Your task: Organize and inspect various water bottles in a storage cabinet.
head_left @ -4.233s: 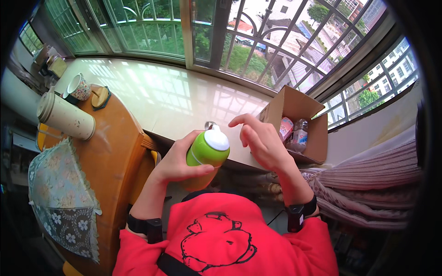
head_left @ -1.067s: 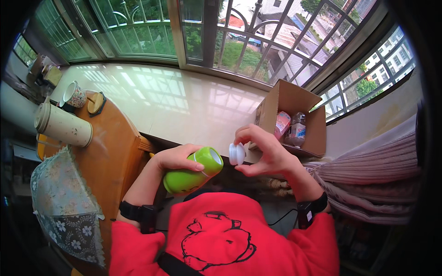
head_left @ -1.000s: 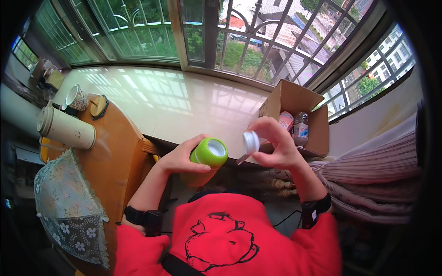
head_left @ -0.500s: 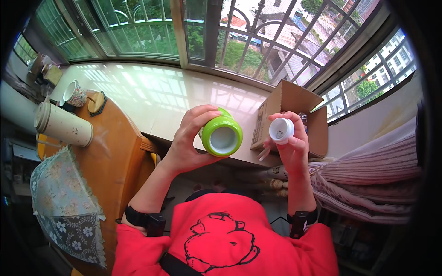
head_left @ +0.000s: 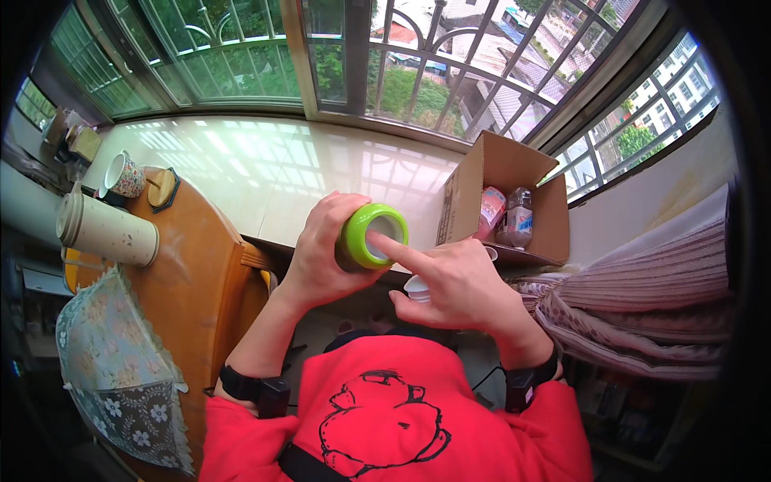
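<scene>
My left hand (head_left: 315,251) is wrapped round a bright green container (head_left: 353,234), whose round, white-lined mouth faces me. From the right, my right hand (head_left: 467,287) reaches across. Its index finger is stretched into the mouth; whether the tip touches the inner wall is hard to see. The thumb and curled fingers of that hand keep hold of a white cap (head_left: 417,287), mostly hidden by the palm.
Behind my right hand stands an open cardboard box (head_left: 463,195) with bottles (head_left: 520,224) inside, on a pale sill (head_left: 265,173). A wooden table (head_left: 181,273) at left carries a cream canister (head_left: 112,230), a patterned cup (head_left: 126,175) and a lace food cover (head_left: 112,345).
My right hand has swung left with the white cap and put its index finger into the green container's mouth. The container has shifted slightly left and up.
</scene>
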A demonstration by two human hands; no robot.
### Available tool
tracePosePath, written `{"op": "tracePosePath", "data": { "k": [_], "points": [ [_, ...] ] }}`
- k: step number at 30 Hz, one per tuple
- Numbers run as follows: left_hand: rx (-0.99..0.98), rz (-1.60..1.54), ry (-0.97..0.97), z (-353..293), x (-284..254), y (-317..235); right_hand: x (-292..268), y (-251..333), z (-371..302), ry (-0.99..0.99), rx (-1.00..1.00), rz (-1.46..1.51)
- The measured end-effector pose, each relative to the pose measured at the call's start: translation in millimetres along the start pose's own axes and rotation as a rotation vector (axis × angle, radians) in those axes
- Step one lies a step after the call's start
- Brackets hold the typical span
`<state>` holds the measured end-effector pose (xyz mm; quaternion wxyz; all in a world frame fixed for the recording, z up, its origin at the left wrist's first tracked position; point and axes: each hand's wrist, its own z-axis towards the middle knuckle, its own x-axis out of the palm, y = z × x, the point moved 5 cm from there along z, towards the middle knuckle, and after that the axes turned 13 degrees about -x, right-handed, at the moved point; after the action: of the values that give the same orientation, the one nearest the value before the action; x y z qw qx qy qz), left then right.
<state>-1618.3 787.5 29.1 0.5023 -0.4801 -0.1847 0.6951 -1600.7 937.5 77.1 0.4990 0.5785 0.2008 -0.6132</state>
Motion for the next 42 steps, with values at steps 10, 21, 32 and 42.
{"op": "tracePosePath", "data": {
  "k": [10,21,32,42],
  "points": [
    [-0.303,-0.193,0.006,-11.9,0.8,17.1,20.9,-14.2,7.9,-0.266,-0.059,0.200],
    [0.054,-0.228,-0.115,-8.6,-5.4,1.6,-15.5,-22.9,-4.5,-0.558,-0.235,0.606],
    [-0.161,-0.113,-0.070,-9.5,8.8,6.3,-9.3,-16.4,14.9,-0.444,-0.168,0.081],
    [-0.125,0.137,-0.112,-9.3,3.5,9.1,1.7,-30.3,15.0,-0.244,0.002,0.318]
  ]
}}
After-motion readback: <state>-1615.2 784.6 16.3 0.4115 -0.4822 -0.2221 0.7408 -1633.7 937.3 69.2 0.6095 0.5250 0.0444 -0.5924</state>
